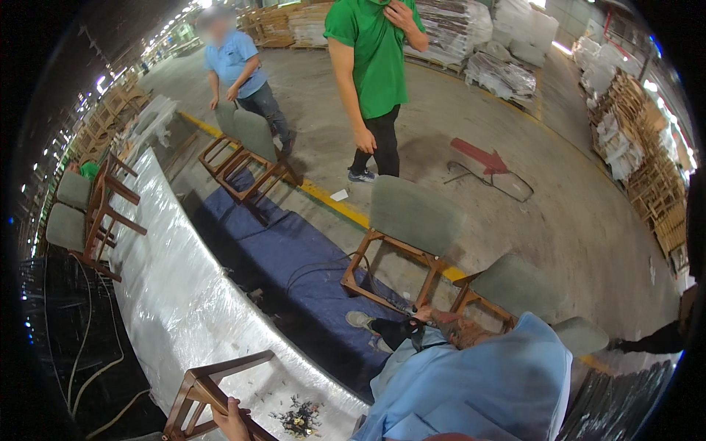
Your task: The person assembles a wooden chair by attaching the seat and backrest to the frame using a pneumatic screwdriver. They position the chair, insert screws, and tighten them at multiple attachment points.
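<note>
At the lower edge, my left hand (232,420) is closed round a rail of a brown wooden chair frame (213,389), tilted on the plastic-wrapped table (195,294). A loose pile of small dark screws or bolts (299,419) lies beside the frame. My right hand (423,314) is lowered past the table's right side, its fingers wrapped round a dark hand tool (416,335) that is partly hidden. A thin hose (312,266) curves near it. Just beyond that hand stands a grey-backed wooden chair (415,213), without a visible seat pad.
More grey-backed chairs (254,136) stand along the yellow floor line; others (68,224) are at the table's left. A blue sheet (272,228) covers the floor. A person in green (371,66) and one in light blue (234,62) stand beyond. A red arrow (479,156) marks the floor.
</note>
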Available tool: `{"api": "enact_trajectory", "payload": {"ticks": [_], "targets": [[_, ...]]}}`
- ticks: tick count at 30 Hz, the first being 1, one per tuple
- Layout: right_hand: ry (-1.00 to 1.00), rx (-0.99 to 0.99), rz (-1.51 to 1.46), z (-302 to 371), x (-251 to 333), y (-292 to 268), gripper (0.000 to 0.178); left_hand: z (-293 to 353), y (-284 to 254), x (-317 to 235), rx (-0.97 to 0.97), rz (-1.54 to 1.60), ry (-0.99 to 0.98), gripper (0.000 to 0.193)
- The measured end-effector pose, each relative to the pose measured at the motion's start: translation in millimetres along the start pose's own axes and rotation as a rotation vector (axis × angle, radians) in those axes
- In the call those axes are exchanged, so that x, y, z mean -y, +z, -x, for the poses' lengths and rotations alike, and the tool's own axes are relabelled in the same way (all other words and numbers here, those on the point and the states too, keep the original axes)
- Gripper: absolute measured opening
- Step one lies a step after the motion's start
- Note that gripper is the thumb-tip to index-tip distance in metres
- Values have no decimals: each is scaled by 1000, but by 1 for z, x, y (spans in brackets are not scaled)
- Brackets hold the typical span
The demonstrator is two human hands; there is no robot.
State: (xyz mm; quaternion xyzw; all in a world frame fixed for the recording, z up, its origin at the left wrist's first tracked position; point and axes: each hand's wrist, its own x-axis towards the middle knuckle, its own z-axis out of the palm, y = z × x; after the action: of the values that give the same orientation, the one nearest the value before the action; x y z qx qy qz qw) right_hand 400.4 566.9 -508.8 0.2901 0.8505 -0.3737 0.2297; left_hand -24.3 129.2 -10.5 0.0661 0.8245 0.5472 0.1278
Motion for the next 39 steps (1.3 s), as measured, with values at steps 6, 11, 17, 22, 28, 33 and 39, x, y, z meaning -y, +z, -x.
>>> {"api": "enact_trajectory", "payload": {"ticks": [6, 11, 17, 22, 28, 33, 39], "targets": [[294, -9, -162, 63, 36, -35, 53, 2, 5, -16, -4, -56, -64, 43], [361, -56, -238, 92, 41, -39, 64, -24, -12, 10, 48, -91, -86, 47], [476, -72, -225, 122, 47, -47, 64, 17, -3, -42, 48, -174, -117, 41], [638, -172, -415, 121, 44, -41, 73, 17, -4, -37, 104, -174, -33, 48], [581, -124, -447, 138, 26, -37, 75, -3, 8, -29, 128, -170, -60, 50], [636, -173, -431, 136, 38, -43, 61, -7, 2, -19, 108, -189, -96, 52], [641, -162, -342, 134, 29, -44, 49, -18, 0, -13, 110, -194, -118, 55]]}}
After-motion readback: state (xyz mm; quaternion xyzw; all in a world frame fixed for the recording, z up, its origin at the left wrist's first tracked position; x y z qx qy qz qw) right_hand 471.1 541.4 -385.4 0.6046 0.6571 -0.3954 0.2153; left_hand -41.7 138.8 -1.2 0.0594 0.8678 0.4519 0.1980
